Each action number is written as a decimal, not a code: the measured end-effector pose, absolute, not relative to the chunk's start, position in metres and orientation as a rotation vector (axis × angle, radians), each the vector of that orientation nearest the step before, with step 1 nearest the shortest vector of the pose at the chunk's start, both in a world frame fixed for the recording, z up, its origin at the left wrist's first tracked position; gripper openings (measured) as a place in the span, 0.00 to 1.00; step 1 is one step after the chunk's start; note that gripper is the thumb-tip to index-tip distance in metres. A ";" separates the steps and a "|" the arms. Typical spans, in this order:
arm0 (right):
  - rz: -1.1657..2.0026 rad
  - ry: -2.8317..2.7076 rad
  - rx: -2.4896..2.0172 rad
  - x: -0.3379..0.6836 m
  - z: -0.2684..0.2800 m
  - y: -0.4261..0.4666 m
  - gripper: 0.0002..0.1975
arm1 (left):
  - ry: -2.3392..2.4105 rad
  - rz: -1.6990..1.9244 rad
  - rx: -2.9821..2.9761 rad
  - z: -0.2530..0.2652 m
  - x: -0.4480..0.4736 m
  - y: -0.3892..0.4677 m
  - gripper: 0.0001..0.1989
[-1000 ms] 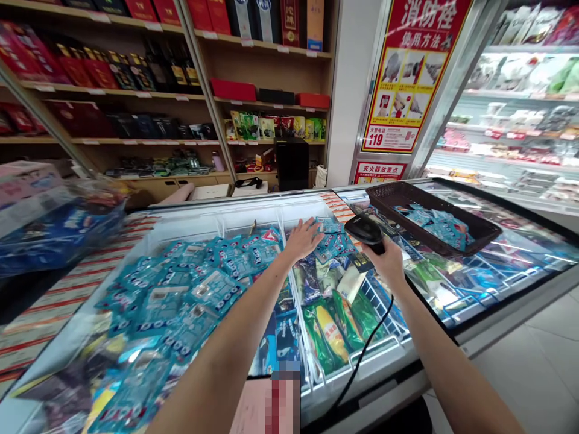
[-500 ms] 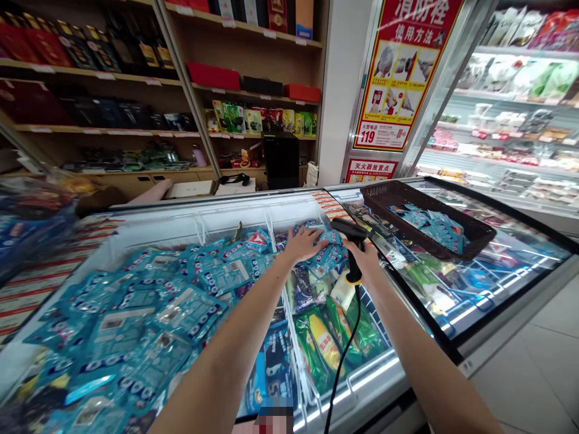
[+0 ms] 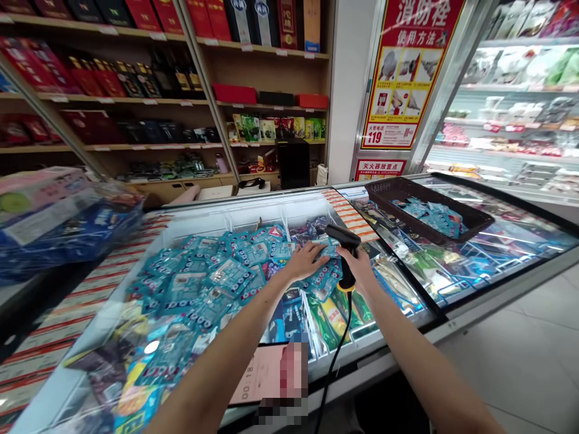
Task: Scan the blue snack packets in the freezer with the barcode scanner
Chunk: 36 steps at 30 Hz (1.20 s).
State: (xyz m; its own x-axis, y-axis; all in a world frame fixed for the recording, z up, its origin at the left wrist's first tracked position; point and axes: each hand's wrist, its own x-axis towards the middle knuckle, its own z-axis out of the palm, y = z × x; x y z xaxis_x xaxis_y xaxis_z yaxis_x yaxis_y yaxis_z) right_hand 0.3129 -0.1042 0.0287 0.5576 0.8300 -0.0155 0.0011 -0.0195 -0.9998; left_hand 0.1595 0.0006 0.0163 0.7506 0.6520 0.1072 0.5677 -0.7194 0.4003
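Note:
My right hand [image 3: 360, 269] is closed round the handle of a black barcode scanner [image 3: 347, 265], which has a yellow ring at its base and a black cord hanging down. My left hand [image 3: 308, 263] lies with its fingers stretched over blue ice-pop packets [image 3: 322, 284], just left of the scanner's head. Part of a blue packet shows between the two hands; whether any finger grips it is hidden. Many more shiny blue packets [image 3: 226, 274] are heaped in the left part of the chest freezer [image 3: 217, 212]. Green corn-printed packs [image 3: 332, 314] lie below my hands.
A brown plastic basket [image 3: 473, 224] with blue packets rests on the freezer's right glass. Wrapped boxes [image 3: 67, 211] stand at the left edge. A phone with a timer [image 3: 260, 374] is at the front rim, partly blurred out. Shelves and a refrigerated display [image 3: 511, 120] stand behind.
The camera view has turned left and drawn back, showing the phone and wrapped boxes more fully. My left hand has drawn its fingers closer together over the packets; the right still grips the scanner.

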 end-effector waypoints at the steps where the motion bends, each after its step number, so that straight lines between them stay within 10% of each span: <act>1: 0.793 -0.737 -1.445 0.312 0.029 -0.108 0.22 | 0.928 0.340 2.559 0.018 0.156 -0.001 0.32; 26: 0.965 -0.837 -1.434 0.294 0.034 -0.127 0.21 | 1.220 0.343 2.830 0.019 0.057 -0.007 0.25; 36: 0.554 -1.168 -1.627 0.311 0.045 -0.148 0.21 | 1.137 0.340 2.773 0.023 0.064 -0.010 0.24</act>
State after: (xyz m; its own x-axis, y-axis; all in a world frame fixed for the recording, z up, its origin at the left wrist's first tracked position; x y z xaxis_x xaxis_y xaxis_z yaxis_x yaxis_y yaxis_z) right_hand 0.3108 -0.1483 0.0451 0.4250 0.8869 0.1813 0.4208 -0.0162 -0.9070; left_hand 0.0640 -0.0099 0.0231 0.6917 0.7044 0.1593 0.6762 -0.7092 0.1994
